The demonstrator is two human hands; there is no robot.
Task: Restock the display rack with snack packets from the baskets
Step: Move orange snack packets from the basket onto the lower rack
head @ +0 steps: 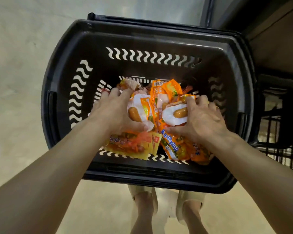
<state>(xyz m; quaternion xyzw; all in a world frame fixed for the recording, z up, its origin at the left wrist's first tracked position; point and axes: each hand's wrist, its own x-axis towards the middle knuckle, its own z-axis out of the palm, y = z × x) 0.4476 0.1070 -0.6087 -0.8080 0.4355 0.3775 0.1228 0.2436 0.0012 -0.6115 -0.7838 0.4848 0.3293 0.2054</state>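
A black plastic basket [150, 41] with wavy slots stands on the floor below me. Inside lies a heap of orange and yellow sausage snack packets [171, 92]. My left hand [113, 110] reaches into the left of the heap, fingers and thumb closed around a white and orange packet [139, 107] showing a sausage. My right hand [203, 119] grips another such packet [174, 115] at the right of the heap. More packets [134, 147] lie flat under both wrists near the basket's near wall.
A dark wire rack [280, 119] stands right of the basket, partly in shadow. A dark shelf unit edge [209, 12] rises at the top right. Pale floor [17, 81] spreads to the left. My feet in light sandals [167, 205] stand just behind the basket.
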